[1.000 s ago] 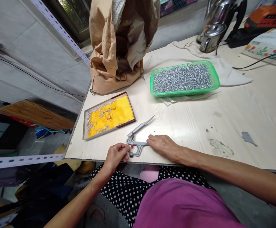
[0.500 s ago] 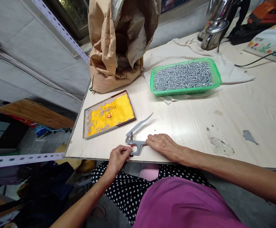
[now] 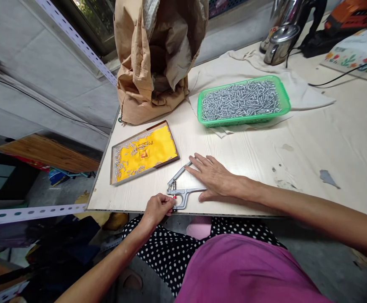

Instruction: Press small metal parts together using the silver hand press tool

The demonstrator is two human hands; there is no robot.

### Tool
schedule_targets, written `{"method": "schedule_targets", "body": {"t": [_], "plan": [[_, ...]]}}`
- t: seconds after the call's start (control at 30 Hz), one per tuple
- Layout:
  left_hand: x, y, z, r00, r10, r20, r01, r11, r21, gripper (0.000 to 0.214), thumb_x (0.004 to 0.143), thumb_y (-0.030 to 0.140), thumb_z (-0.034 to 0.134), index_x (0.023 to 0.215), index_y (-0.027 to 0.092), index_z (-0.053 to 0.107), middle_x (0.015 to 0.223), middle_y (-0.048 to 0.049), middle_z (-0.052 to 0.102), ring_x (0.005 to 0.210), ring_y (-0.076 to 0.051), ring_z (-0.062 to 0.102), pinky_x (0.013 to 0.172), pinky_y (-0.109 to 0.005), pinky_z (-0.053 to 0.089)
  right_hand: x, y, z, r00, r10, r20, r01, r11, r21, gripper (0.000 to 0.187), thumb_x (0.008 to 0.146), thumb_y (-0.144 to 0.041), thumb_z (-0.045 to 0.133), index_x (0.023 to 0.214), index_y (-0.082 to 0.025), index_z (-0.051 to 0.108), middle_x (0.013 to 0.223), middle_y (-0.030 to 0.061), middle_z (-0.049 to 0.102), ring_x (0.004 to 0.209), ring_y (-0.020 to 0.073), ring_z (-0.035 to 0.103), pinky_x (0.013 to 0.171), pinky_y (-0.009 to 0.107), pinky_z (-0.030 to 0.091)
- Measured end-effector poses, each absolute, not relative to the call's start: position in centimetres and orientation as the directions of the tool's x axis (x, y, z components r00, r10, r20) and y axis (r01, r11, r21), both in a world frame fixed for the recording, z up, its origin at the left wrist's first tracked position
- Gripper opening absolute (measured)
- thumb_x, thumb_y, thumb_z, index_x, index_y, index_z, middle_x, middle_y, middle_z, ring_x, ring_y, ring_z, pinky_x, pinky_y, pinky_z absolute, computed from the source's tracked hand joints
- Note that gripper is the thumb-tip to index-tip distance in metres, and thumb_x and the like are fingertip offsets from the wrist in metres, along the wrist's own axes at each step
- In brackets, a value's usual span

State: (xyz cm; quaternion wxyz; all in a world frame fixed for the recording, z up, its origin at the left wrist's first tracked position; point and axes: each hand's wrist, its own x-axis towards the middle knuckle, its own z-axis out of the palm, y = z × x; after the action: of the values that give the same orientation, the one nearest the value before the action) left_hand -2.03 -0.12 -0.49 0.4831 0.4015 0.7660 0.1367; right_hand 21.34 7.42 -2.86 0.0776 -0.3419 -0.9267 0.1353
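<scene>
Near the table's front edge lies a pair of grey hand pliers (image 3: 183, 194) with a spring and a small red piece at the jaw. My left hand (image 3: 158, 207) is pinched at the jaw's open end; whatever sits between thumb and fingertips is too small to make out. Over the handles, my right hand (image 3: 213, 176) is spread, fingertips at the raised upper lever and thumb beside the lower handle. Left of the pliers is a shallow box (image 3: 158, 145) with a yellow bottom and several small metal pieces, gathered mostly at its left side.
A green plastic basket (image 3: 243, 121) full of small silvery metal pieces stands on a white cloth (image 3: 309, 99). Behind the box is a large open paper bag (image 3: 139, 84). A metal cup (image 3: 280, 46) and a black cable (image 3: 338, 80) are at the back right.
My right hand has moved up from the lower handle's end and opened out across both handles. The upper lever sits slightly lower. My left hand stays at the jaw.
</scene>
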Motion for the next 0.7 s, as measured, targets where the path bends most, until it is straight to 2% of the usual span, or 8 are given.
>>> {"method": "schedule_targets", "body": {"t": [0.03, 0.1, 0.2, 0.37, 0.43, 0.6, 0.7], "plan": [[-2.0, -0.1, -0.5, -0.213, 0.752, -0.624, 0.493, 0.634, 0.595, 0.017, 0.067, 0.028, 0.074, 0.069, 0.012, 0.066, 0.052, 0.0029, 0.060, 0.048, -0.011, 0.055, 0.050, -0.023, 0.049, 21.3, 7.9, -3.0, -0.765, 0.643, 0.029, 0.609, 0.737, -0.293, 0.113, 0.055, -0.061, 0.082, 0.145, -0.010, 0.036, 0.150, 0.0267, 0.031, 0.137, 0.0465, 0.023, 0.106, 0.061, 0.025], [-2.0, -0.1, -0.5, -0.217, 0.760, -0.612, 0.505, 0.624, 0.596, 0.018, 0.067, 0.028, 0.074, 0.068, 0.013, 0.065, 0.052, 0.0030, 0.059, 0.047, -0.012, 0.055, 0.049, -0.023, 0.048, 21.3, 8.8, -3.3, -0.793, 0.608, -0.016, 0.589, 0.761, -0.272, 0.117, 0.054, -0.064, 0.081, 0.147, -0.010, 0.034, 0.149, 0.0270, 0.032, 0.138, 0.0476, 0.020, 0.107, 0.065, 0.020], [-2.0, -0.2, -0.5, -0.213, 0.772, -0.599, 0.509, 0.611, 0.606, 0.017, 0.067, 0.029, 0.073, 0.067, 0.013, 0.065, 0.053, 0.0027, 0.060, 0.049, -0.012, 0.056, 0.050, -0.023, 0.048, 21.2, 9.5, -3.2, -0.816, 0.577, -0.039, 0.567, 0.785, -0.249, 0.116, 0.054, -0.066, 0.080, 0.147, -0.011, 0.036, 0.143, 0.0249, 0.041, 0.132, 0.0459, 0.030, 0.106, 0.066, 0.020], [-1.9, -0.3, -0.4, -0.215, 0.780, -0.588, 0.513, 0.603, 0.611, 0.017, 0.067, 0.029, 0.071, 0.066, 0.013, 0.065, 0.052, 0.0027, 0.060, 0.048, -0.012, 0.055, 0.049, -0.023, 0.047, 20.7, 9.5, -2.3, -0.791, 0.611, -0.028, 0.598, 0.762, -0.249, 0.110, 0.057, -0.067, 0.076, 0.141, -0.006, 0.041, 0.127, 0.0209, 0.053, 0.114, 0.0382, 0.044, 0.103, 0.060, 0.027], [-1.9, -0.3, -0.4, -0.215, 0.778, -0.591, 0.514, 0.604, 0.609, 0.017, 0.067, 0.030, 0.071, 0.065, 0.013, 0.065, 0.051, 0.0028, 0.060, 0.047, -0.012, 0.054, 0.049, -0.023, 0.047, 20.5, 9.4, -2.1, -0.779, 0.626, -0.037, 0.615, 0.751, -0.242, 0.103, 0.058, -0.066, 0.076, 0.135, -0.005, 0.047, 0.122, 0.0198, 0.055, 0.109, 0.0364, 0.045, 0.099, 0.057, 0.030], [-2.1, -0.5, -0.6, -0.207, 0.777, -0.595, 0.546, 0.596, 0.589, 0.018, 0.071, 0.031, 0.068, 0.070, 0.014, 0.066, 0.055, 0.0022, 0.061, 0.049, -0.013, 0.056, 0.052, -0.024, 0.048, 20.5, 8.9, -1.5, -0.771, 0.633, -0.066, 0.631, 0.746, -0.216, 0.071, 0.066, -0.060, 0.074, 0.114, -0.009, 0.060, 0.113, 0.0159, 0.058, 0.101, 0.0317, 0.046, 0.087, 0.044, 0.035], [-2.3, -1.1, -0.6, -0.176, 0.827, -0.533, 0.661, 0.500, 0.559, 0.022, 0.078, 0.035, 0.064, 0.071, 0.014, 0.066, 0.063, -0.0004, 0.062, 0.055, -0.015, 0.060, 0.056, -0.027, 0.050, 20.7, 8.5, -1.1, -0.773, 0.630, -0.070, 0.627, 0.743, -0.234, 0.053, 0.072, -0.052, 0.073, 0.104, -0.011, 0.063, 0.107, 0.0141, 0.059, 0.098, 0.0291, 0.047, 0.081, 0.039, 0.034]]}}
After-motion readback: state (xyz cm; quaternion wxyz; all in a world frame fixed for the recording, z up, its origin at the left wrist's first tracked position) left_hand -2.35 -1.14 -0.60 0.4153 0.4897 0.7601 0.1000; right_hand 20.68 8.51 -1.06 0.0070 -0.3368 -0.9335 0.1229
